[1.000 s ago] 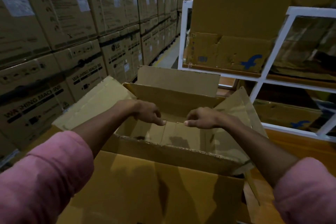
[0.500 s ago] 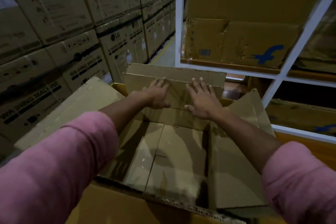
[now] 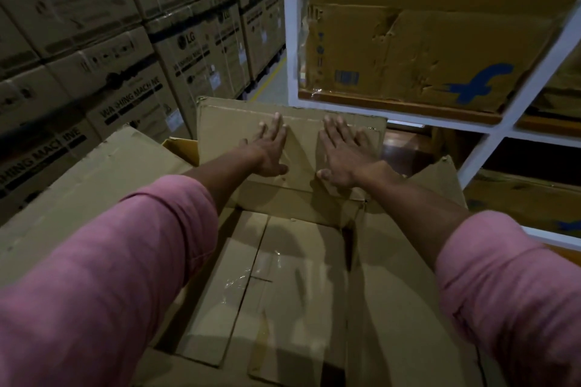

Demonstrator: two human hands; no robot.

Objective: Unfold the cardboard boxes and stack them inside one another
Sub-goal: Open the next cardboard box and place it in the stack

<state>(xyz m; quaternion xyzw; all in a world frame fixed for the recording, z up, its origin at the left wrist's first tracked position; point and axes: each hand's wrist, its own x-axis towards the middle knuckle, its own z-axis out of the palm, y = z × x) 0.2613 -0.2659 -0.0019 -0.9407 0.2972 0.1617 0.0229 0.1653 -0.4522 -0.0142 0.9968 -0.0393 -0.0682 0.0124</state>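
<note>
An open brown cardboard box [image 3: 283, 276] stands right below me, its taped bottom flaps showing. It seems to sit inside a larger box whose left flap [image 3: 94, 185] spreads outward; I cannot tell this for sure. My left hand [image 3: 270, 151] and my right hand [image 3: 339, 157] lie flat, fingers straight and spread, pressing on the far flap [image 3: 301, 122] of the inner box. The hands are side by side, a short gap between them. The right side flap [image 3: 440, 185] stands up beside my right forearm.
Stacked washing-machine cartons [image 3: 125, 56] form a wall on the left. A white metal rack [image 3: 509, 116] at right holds worn flattened boxes [image 3: 424, 56] with a blue logo. A narrow floor aisle [image 3: 270, 82] runs between them.
My hands went from hovering over the box with fingers curled to lying flat on the far flap, and have pushed it farther away. My view has moved closer over the box.
</note>
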